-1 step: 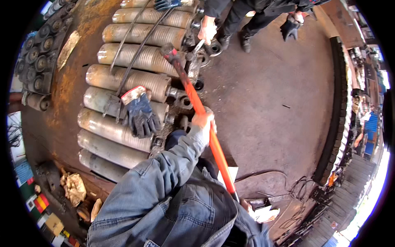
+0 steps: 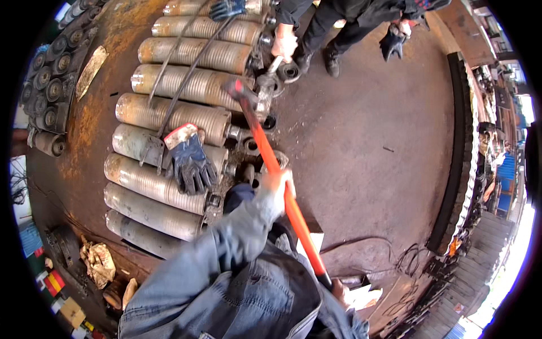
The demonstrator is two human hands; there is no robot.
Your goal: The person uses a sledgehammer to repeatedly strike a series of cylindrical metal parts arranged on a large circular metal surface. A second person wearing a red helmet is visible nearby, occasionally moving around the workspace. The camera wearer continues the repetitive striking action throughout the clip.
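Observation:
Slanting across the middle is a sledgehammer with an orange-red handle and a dark, red-marked head. My left hand is closed around the middle of the handle. Lower down, my right hand closes on the dark butt end, its fingers partly hidden. The hammer head hangs over a row of ribbed metal cylinders, close to a greasy metal end fitting. A co-worker's bare hand grips a short metal bar at that fitting. I cannot tell whether the hammer head touches anything.
Blue work gloves and long thin rods lie across the cylinders. The co-worker's legs stand at the far side, with a dark glove in the other hand. Cables trail at right; stacked rollers sit at left.
My left hand and the hammer's handle have shifted slightly nearer to me, and the hammer head sits a little lower in the view. My right hand shows more. The cylinders have moved slightly in view.

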